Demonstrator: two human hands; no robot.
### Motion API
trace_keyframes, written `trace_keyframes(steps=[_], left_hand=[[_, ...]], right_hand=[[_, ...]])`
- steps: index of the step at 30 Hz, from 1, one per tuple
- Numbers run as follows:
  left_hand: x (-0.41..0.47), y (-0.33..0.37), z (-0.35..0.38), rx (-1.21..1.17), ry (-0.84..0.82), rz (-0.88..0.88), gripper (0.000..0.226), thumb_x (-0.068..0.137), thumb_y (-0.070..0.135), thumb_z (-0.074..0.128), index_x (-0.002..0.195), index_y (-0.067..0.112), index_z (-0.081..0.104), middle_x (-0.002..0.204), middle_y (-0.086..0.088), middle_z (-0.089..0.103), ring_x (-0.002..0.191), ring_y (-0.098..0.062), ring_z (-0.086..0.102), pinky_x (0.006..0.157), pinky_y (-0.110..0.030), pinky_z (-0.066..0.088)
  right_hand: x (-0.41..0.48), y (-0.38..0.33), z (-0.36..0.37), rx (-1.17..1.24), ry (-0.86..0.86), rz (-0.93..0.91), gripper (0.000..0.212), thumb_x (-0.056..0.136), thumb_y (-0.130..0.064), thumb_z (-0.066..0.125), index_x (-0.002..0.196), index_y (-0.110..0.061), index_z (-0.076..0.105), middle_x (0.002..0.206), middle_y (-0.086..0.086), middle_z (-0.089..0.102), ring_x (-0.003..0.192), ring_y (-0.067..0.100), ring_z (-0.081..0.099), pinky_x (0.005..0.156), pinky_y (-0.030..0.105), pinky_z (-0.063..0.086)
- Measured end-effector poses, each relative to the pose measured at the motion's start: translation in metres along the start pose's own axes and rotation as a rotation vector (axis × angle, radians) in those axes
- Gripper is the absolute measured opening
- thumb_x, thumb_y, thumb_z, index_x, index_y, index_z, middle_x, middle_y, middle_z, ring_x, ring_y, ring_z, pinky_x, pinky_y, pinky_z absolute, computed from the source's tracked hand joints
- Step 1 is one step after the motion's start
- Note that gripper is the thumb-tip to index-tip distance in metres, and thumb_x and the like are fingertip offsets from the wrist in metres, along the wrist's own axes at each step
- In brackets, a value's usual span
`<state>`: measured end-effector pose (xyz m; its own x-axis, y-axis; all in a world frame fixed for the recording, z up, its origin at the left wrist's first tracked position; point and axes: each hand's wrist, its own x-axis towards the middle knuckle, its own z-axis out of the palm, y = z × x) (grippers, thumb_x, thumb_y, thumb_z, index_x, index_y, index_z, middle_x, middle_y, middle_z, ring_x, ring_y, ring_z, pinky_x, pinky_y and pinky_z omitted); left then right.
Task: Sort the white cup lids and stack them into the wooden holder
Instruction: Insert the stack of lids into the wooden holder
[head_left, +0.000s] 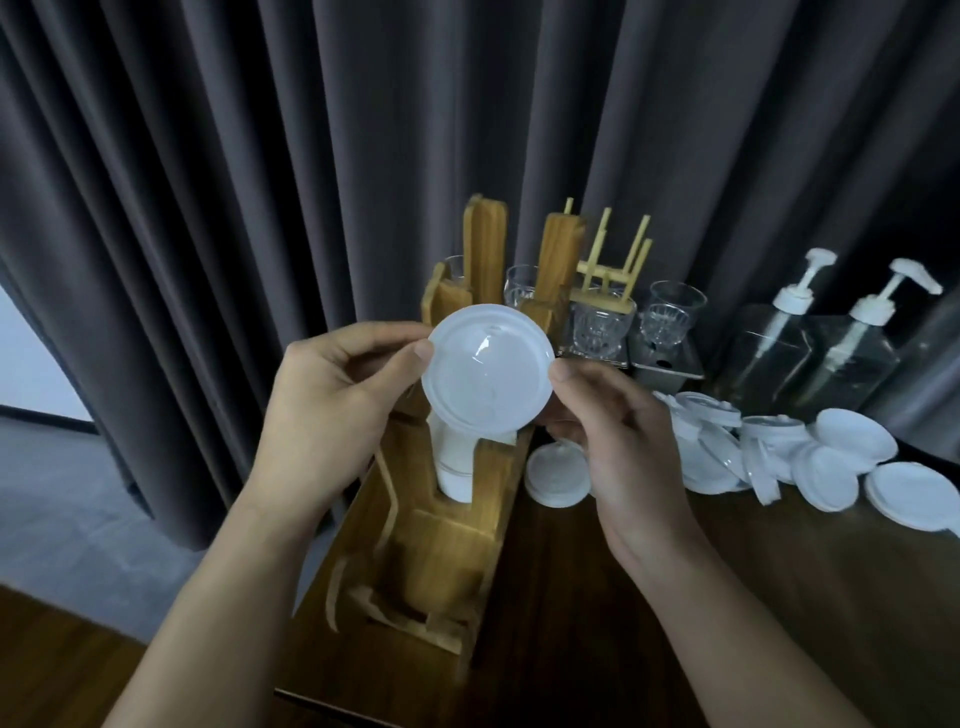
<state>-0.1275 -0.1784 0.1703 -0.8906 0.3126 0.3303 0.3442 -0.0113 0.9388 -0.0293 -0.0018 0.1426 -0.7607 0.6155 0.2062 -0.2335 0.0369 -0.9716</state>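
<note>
A round white cup lid (485, 370) is held up above the wooden holder (447, 540), its face turned toward me. My left hand (332, 400) pinches its left rim with thumb and fingers. My right hand (618, 431) grips its right rim. Below it, a stack of white lids (457, 462) stands in the holder's middle slot. A loose pile of white lids (769, 452) lies on the table at the right, and a single lid (556, 475) rests beside the holder.
Tall wooden uprights (485, 249) rise at the holder's far end. Clear glasses (602, 325) and a metal tray (667, 366) stand behind. Two clear pump bottles (779, 343) are at the back right. A dark curtain hangs behind the dark wooden table (649, 597), whose left edge drops to the floor.
</note>
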Motion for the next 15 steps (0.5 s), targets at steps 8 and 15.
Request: trace_keyframes(steps=[8,15], left_hand=[[0.028,-0.029,-0.015,-0.098,-0.080,-0.242,0.016,0.099,0.016,0.068,0.101,0.014,0.084,0.096,-0.003,0.083,0.096,-0.017,0.079,0.087,-0.032,0.063],[0.045,-0.046,-0.011,-0.096,-0.200,-0.409,0.021,0.096,0.026,0.072,0.089,0.010,0.085,0.089,-0.011,0.082,0.086,-0.023,0.080,0.087,-0.036,0.061]], right_hand=[[0.011,0.021,0.019,-0.028,0.069,0.163,0.017,0.093,-0.031,0.073,0.090,-0.016,0.080,0.088,-0.003,0.079,0.092,0.010,0.074,0.085,0.030,0.052],[0.018,0.035,0.014,-0.053,0.109,0.280,0.023,0.089,-0.036,0.076,0.094,-0.013,0.081,0.095,0.005,0.079,0.098,0.020,0.075,0.098,0.046,0.056]])
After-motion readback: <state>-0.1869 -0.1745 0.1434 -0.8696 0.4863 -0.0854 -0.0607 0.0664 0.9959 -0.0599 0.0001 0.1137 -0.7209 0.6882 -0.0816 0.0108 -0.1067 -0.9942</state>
